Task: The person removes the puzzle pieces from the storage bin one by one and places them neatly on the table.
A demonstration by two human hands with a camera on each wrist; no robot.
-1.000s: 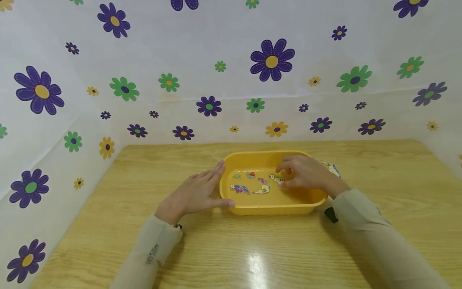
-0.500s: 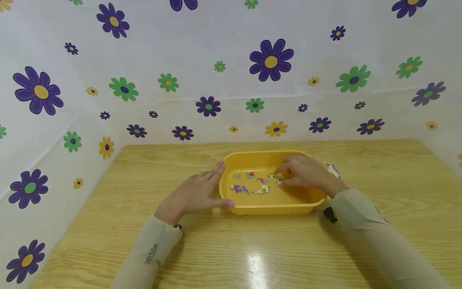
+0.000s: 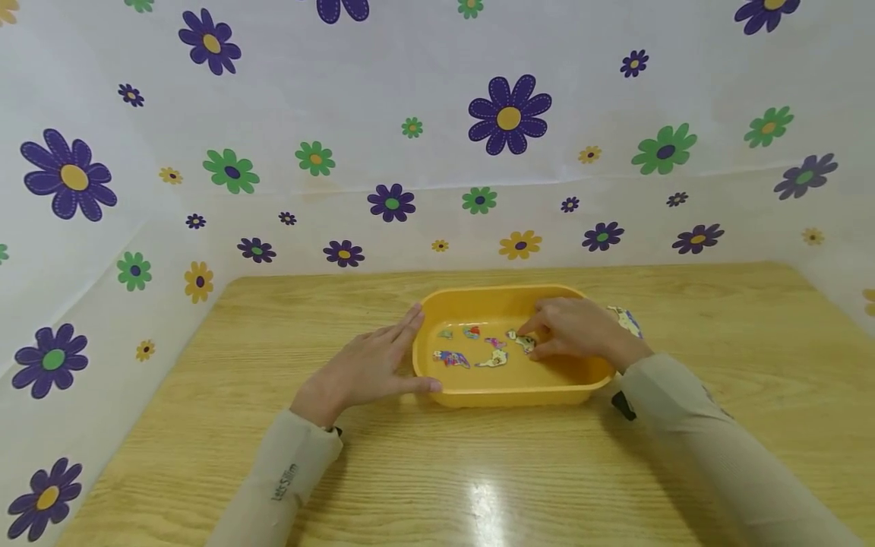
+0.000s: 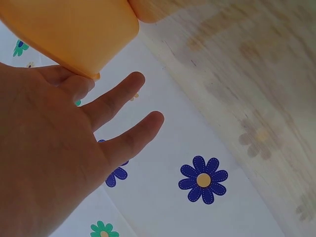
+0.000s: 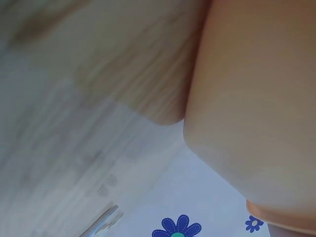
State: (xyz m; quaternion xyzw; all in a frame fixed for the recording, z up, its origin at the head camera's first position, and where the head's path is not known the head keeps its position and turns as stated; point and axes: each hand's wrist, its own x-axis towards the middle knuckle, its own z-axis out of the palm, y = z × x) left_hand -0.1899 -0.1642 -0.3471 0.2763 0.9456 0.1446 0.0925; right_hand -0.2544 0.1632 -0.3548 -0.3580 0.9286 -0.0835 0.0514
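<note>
Mottled cream cutout (image 3: 525, 343) is pinched by right grip (image 3: 574, 327), left grip (image 3: 369, 368) splayed against tray (image 3: 519, 395).

Screened tabletop workspace: flowered sheeting (image 3: 437, 163) behind a wood-grain table (image 3: 383, 479)

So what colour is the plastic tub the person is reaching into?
Yellow-orange all over; the plastic tub shows best in the head view.
</note>
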